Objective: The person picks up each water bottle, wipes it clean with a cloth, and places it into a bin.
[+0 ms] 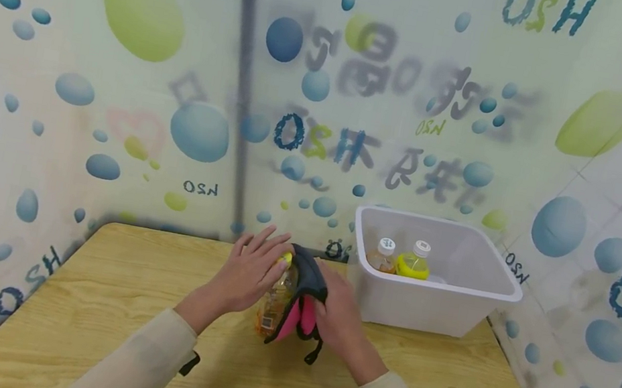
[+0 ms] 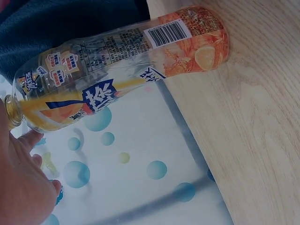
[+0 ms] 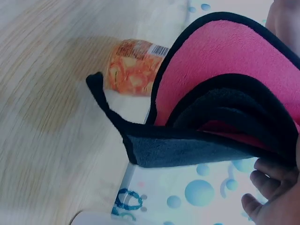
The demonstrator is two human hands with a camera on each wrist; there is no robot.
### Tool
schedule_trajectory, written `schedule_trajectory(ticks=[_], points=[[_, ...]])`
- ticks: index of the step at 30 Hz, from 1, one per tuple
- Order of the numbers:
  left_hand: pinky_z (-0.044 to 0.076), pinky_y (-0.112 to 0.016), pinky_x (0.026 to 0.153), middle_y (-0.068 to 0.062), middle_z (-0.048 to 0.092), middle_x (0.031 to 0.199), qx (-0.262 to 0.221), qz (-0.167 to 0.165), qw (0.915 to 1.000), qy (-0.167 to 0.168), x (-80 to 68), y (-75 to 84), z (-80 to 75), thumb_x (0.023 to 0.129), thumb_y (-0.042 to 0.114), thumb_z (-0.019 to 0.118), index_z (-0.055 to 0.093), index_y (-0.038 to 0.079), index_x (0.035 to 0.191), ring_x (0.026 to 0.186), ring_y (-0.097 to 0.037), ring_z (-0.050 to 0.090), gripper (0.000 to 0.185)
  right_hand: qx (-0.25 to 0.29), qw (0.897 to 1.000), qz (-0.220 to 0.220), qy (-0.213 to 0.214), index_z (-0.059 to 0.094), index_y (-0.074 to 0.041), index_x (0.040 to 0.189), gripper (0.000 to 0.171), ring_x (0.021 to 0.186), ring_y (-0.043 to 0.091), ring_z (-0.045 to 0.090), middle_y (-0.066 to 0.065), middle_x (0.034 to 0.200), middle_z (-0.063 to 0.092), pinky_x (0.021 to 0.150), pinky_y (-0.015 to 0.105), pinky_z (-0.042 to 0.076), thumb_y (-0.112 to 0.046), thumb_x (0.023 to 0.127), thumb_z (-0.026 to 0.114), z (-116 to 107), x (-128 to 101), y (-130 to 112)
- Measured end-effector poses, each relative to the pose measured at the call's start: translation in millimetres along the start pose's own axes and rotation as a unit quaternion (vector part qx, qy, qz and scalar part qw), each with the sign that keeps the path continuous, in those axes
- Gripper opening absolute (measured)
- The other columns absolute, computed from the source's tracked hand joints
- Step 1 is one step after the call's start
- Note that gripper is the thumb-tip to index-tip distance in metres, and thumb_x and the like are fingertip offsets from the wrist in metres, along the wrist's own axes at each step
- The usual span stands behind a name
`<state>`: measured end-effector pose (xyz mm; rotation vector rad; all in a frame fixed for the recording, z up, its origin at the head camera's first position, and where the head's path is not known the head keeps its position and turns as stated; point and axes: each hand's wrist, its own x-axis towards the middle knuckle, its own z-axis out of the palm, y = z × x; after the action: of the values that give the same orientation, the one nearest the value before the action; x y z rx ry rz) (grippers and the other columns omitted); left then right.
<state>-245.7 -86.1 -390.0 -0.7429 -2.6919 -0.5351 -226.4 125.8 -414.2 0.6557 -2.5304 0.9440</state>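
Note:
A clear plastic tea bottle [image 1: 271, 310] with an orange fruit label [image 2: 197, 58] and a yellow cap stands upright on the wooden table. My left hand [image 1: 249, 274] holds it at the top, thumb by the cap and the other fingers spread beyond it. In my right hand [image 1: 342, 313] is a cleaning cloth [image 1: 311, 277], dark grey on one side and pink on the other, with a black edge and a hanging loop. The folded cloth [image 3: 211, 56] drapes against the bottle's right side and covers part of it in the right wrist view.
At the back right of the wooden table [image 1: 152, 271] stands a white plastic bin [image 1: 421, 310]. Inside it are a white-capped bottle [image 1: 383, 258] and a bottle with a yellow label [image 1: 413, 266]. A patterned curtain [image 1: 164, 198] hangs behind the table and along its sides.

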Motion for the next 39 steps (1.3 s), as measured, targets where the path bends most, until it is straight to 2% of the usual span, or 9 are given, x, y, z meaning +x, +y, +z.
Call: schedule_trajectory(ticks=[7,14,18,21,23,25,31,35,39], points=[[0.016,-0.06,0.116,0.001,0.033,0.159,-0.016,-0.003,0.9999,-0.004,0.8,-0.5,-1.2,0.106,0.039,0.028,0.047,0.021,0.141,0.152,-0.027,0.015,0.044,-0.001,0.999,-0.012,0.034,0.053,-0.011,0.139,0.042,0.132,0.028,0.053,0.008,0.139,0.059,0.111,0.049,0.038,-0.02,0.099,0.056,-15,-15,9],[0.015,-0.059,0.116,0.002,0.032,0.159,-0.015,-0.004,0.9999,-0.007,1.6,-1.9,-2.0,0.107,0.041,0.027,0.046,0.022,0.142,0.153,-0.026,0.013,0.045,-0.019,0.999,0.019,0.027,0.051,-0.004,0.141,0.045,0.136,0.034,0.048,0.015,0.142,0.055,0.111,0.055,0.036,-0.016,0.098,0.057,-37,-37,26],[0.014,-0.06,0.116,0.001,0.032,0.159,-0.02,-0.004,0.9997,-0.012,1.7,-0.1,-4.4,0.107,0.04,0.027,0.046,0.022,0.143,0.153,-0.026,0.012,0.045,-0.083,0.996,0.013,0.023,0.048,-0.002,0.142,0.05,0.136,0.034,0.047,0.015,0.143,0.054,0.111,0.055,0.035,-0.011,0.095,0.061,-57,-50,36],[0.013,-0.06,0.117,0.001,0.031,0.16,-0.024,-0.004,0.9996,-0.017,1.7,0.8,-5.3,0.107,0.04,0.028,0.046,0.022,0.143,0.153,-0.027,0.011,0.044,-0.16,0.987,-0.005,0.008,0.047,-0.002,0.143,0.061,0.136,0.032,0.048,0.014,0.143,0.054,0.112,0.051,0.034,-0.007,0.087,0.07,-68,-59,41],[0.012,-0.06,0.117,0.001,0.031,0.16,-0.026,-0.004,0.9994,-0.02,1.7,1.4,-5.1,0.107,0.04,0.028,0.046,0.022,0.143,0.153,-0.027,0.01,0.044,-0.211,0.977,-0.012,-0.019,0.046,-0.003,0.143,0.069,0.136,0.029,0.048,0.012,0.145,0.053,0.113,0.048,0.034,-0.007,0.081,0.076,-70,-65,44],[0.012,-0.061,0.117,0.0,0.031,0.16,-0.028,-0.004,0.9994,-0.02,1.4,1.2,-4.7,0.107,0.04,0.028,0.046,0.021,0.142,0.153,-0.027,0.01,0.044,-0.238,0.969,-0.015,-0.062,0.045,-0.004,0.145,0.074,0.138,0.027,0.046,0.01,0.147,0.051,0.115,0.047,0.033,-0.01,0.079,0.079,-65,-70,46],[0.013,-0.061,0.117,0.0,0.032,0.159,-0.022,-0.005,0.9996,-0.018,1.2,0.6,-4.9,0.107,0.04,0.028,0.046,0.022,0.142,0.153,-0.027,0.011,0.044,-0.193,0.96,0.006,-0.201,0.038,-0.01,0.15,0.07,0.142,0.025,0.04,0.007,0.153,0.043,0.116,0.048,0.031,-0.024,0.089,0.07,-25,-77,48],[0.013,-0.061,0.116,0.0,0.032,0.159,-0.019,-0.005,0.9996,-0.018,1.7,1.0,-5.1,0.107,0.04,0.029,0.047,0.022,0.142,0.153,-0.027,0.011,0.043,-0.186,0.946,0.009,-0.266,0.034,-0.014,0.152,0.069,0.143,0.022,0.038,0.004,0.156,0.039,0.115,0.049,0.032,-0.03,0.092,0.066,0,-79,46],[0.013,-0.061,0.117,0.0,0.032,0.159,-0.015,-0.005,0.9997,-0.019,1.9,1.4,-5.8,0.107,0.04,0.029,0.048,0.022,0.141,0.153,-0.027,0.011,0.043,-0.194,0.93,0.015,-0.312,0.031,-0.017,0.153,0.07,0.146,0.019,0.034,0.0,0.159,0.034,0.116,0.049,0.031,-0.035,0.093,0.064,17,-81,46]])
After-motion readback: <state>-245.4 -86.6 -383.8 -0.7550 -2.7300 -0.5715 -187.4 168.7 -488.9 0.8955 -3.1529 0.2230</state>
